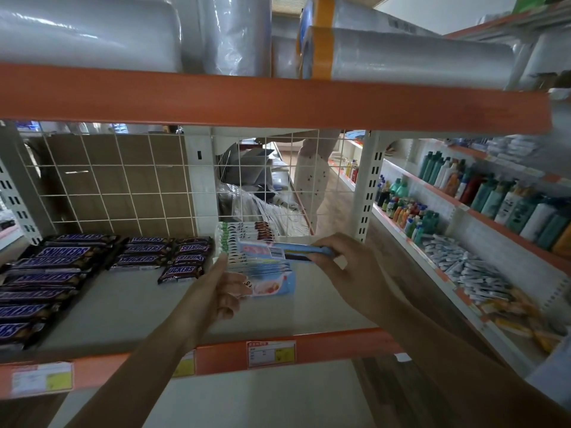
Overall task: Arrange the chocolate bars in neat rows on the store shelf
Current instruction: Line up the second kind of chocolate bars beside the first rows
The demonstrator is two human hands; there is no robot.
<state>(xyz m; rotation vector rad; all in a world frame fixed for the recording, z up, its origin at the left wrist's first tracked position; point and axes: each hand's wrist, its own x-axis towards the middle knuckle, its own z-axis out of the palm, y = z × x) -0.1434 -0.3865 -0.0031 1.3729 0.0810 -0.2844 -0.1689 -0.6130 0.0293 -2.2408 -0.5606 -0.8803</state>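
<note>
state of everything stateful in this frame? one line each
Light-blue boxed chocolate bar: lifted, pinched in right hand.
Row of light-blue and white chocolate boxes: standing on edge, steadied by left hand.
Dark-wrapped Snickers bars: lying flat in rows, one loose bar askew in front.
Grey shelf: partly filled.
</note>
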